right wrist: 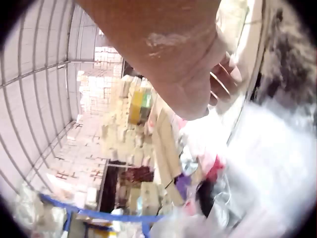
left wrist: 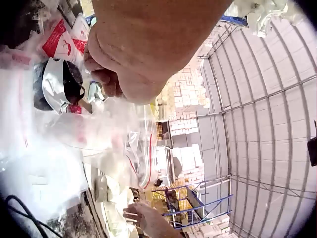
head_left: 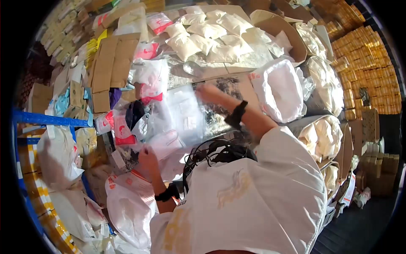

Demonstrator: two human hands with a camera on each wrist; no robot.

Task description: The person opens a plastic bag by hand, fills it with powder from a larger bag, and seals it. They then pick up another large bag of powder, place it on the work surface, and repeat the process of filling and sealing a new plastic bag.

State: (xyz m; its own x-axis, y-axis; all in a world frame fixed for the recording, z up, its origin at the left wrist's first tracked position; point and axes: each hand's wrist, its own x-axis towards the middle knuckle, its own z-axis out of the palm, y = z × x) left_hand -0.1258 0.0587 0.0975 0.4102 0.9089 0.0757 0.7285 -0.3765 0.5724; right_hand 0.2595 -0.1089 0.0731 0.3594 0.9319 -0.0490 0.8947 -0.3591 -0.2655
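My left hand (head_left: 148,158) has its fingers curled at the edge of a clear zip bag (head_left: 165,144). In the left wrist view that hand (left wrist: 136,54) fills the top, and the red-lined bag (left wrist: 143,158) hangs below it. My right hand (head_left: 208,94), blurred, is over the table just beyond a stack of clear plastic bags (head_left: 186,108). Its fingers (right wrist: 228,77) are loosely bent in the right wrist view, with nothing seen in them. A metal scoop (head_left: 192,67) lies a little farther back on the powdery table.
Filled cream-coloured bags (head_left: 207,30) are piled at the back. To the right stands a white-lined bin (head_left: 279,91). Red-and-white packets (head_left: 123,129) and a dark roll (head_left: 134,113) crowd the left, beside a cardboard box (head_left: 108,63). Black cables (head_left: 215,150) lie near my body.
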